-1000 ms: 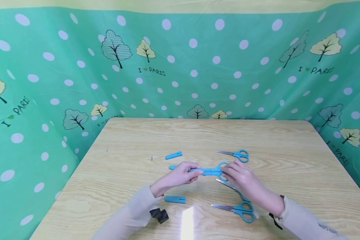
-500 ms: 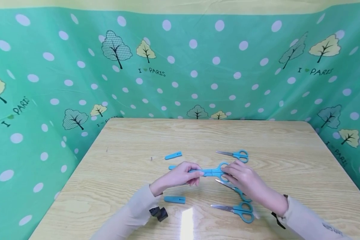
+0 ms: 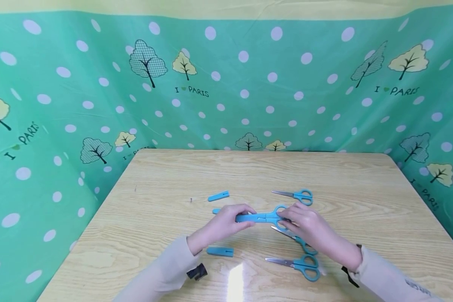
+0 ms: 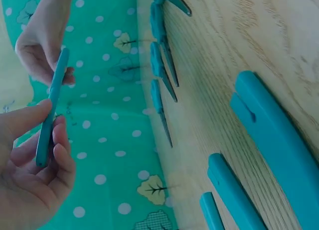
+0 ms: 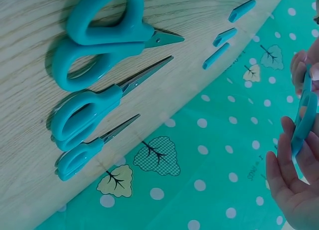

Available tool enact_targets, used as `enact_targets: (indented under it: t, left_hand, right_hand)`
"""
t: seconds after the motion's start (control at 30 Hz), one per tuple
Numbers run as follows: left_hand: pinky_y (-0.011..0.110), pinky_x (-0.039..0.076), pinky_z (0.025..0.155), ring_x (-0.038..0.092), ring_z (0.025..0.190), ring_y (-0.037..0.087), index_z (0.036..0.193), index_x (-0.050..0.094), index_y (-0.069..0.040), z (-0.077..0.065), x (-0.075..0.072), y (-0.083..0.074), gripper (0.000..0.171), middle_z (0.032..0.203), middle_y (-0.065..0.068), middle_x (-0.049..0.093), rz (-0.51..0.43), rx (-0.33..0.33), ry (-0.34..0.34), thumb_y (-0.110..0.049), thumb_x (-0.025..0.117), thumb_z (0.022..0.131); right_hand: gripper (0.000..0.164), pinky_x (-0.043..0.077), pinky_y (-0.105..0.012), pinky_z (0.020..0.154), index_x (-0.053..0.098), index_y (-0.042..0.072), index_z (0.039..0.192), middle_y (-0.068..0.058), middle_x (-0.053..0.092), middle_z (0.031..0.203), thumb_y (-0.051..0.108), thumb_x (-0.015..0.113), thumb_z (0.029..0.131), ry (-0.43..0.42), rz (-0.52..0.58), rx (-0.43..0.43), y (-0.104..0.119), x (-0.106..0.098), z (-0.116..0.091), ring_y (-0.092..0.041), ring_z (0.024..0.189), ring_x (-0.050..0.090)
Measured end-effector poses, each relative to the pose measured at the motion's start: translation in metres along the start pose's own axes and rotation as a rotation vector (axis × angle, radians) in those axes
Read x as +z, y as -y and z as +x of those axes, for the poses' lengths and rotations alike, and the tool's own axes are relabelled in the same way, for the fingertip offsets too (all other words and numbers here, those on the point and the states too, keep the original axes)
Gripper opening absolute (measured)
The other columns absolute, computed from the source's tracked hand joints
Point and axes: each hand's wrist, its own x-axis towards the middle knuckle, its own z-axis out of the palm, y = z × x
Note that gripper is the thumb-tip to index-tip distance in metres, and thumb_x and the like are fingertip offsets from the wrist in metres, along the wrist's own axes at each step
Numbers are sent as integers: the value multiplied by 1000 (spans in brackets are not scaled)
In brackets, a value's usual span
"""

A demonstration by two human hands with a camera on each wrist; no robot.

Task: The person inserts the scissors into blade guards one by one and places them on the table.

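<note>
In the head view my left hand (image 3: pixel 232 218) holds the blue blade cover (image 3: pixel 249 217) of a pair of scissors (image 3: pixel 273 216), thumb on one side and fingers on the other. The blades sit inside the cover and do not show. My right hand (image 3: pixel 305 220) pinches the handle loops at the other end. Both hands hold the scissors above the table. The left wrist view shows the covered scissors (image 4: pixel 52 110) edge-on between the left thumb (image 4: pixel 30 117) and fingers. In the right wrist view the right fingers (image 5: pixel 286 165) lie against the handle loop (image 5: pixel 304 120).
On the wooden table (image 3: pixel 154 180), uncovered blue scissors lie at the right: a far pair (image 3: pixel 303 196), a middle pair (image 3: pixel 305 245) partly behind the right hand, and a near pair (image 3: pixel 305 266). Loose blue covers, far (image 3: pixel 219 196), middle (image 3: pixel 216 211) and near (image 3: pixel 220 251), lie left.
My left fingers and thumb have shifted their hold, so more of the blade cover shows between them. The right hand stays nearly still on the handles.
</note>
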Motion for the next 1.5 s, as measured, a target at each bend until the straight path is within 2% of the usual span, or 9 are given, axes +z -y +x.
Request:
enact_targets:
  t: [0.1, 0.2, 0.3, 0.43, 0.7, 0.83, 1.2, 1.37, 1.5]
  left_hand:
    - [14, 45, 68, 54, 79, 6, 103, 60, -5, -2, 2, -1, 23, 94, 2, 61, 121, 116, -30, -17, 62, 83]
    - [12, 43, 66, 53, 77, 7, 102, 60, -3, -3, 4, -2, 23, 91, 3, 59, 218, 205, -52, -15, 63, 82]
    - [10, 42, 65, 52, 73, 6, 101, 60, -2, -5, 5, -5, 22, 88, 2, 57, 288, 250, -68, -14, 62, 82]
    - [10, 42, 63, 51, 71, 6, 102, 59, -2, -8, 5, -7, 22, 88, 2, 57, 331, 260, -73, -14, 60, 84]
    - [10, 45, 68, 57, 76, 9, 106, 56, -1, -15, 3, -2, 24, 92, 3, 59, 363, 247, -88, -12, 59, 85]
    - [12, 45, 66, 57, 74, 9, 105, 56, 0, -21, 0, 5, 24, 92, 4, 59, 383, 228, -114, -11, 59, 84]
    - [25, 48, 78, 59, 94, 18, 109, 54, 1, -39, -15, 33, 27, 103, 9, 61, 409, 45, -125, -14, 57, 86]
    - [25, 49, 76, 60, 92, 20, 109, 54, 1, -48, -22, 46, 28, 102, 11, 61, 426, -9, -167, -12, 59, 84]
    - [26, 50, 73, 60, 87, 19, 107, 54, 2, -55, -29, 55, 27, 97, 10, 61, 426, -64, -200, -9, 60, 83]
  right_hand:
    - [35, 45, -14, 58, 67, 1, 83, -1, 65, 74, 30, 48, 89, 9, 29, 10, 0, 0, -1, -12, 66, 56]
    - [34, 44, -12, 58, 67, 2, 83, 0, 66, 75, 30, 49, 89, 21, 40, 18, 1, 1, -1, -12, 67, 56]
    - [33, 44, -13, 59, 68, 3, 84, 0, 66, 75, 30, 50, 88, 28, 37, 20, 2, 2, -1, -12, 68, 56]
    - [29, 44, -13, 60, 68, 4, 84, 1, 66, 75, 29, 53, 87, 28, 33, 28, 4, 2, 0, -12, 69, 57]
    - [34, 47, -21, 70, 68, 4, 88, -2, 67, 86, 32, 48, 90, 64, 61, 62, 7, 1, 2, -14, 78, 61]
    - [36, 47, -17, 74, 67, 4, 86, -4, 66, 89, 33, 47, 91, 71, 102, 95, 7, -3, 1, -16, 82, 62]
    - [37, 46, -13, 69, 66, 8, 82, 2, 64, 80, 36, 45, 91, 66, 64, 119, -1, -12, -13, -12, 75, 60]
    - [23, 47, -14, 66, 66, 8, 81, 1, 64, 79, 28, 57, 86, 53, 36, 121, -7, -17, -26, -14, 73, 61]
    - [21, 46, -12, 63, 67, 8, 81, -1, 65, 79, 27, 59, 85, 57, 15, 147, -11, -23, -37, -13, 69, 61]
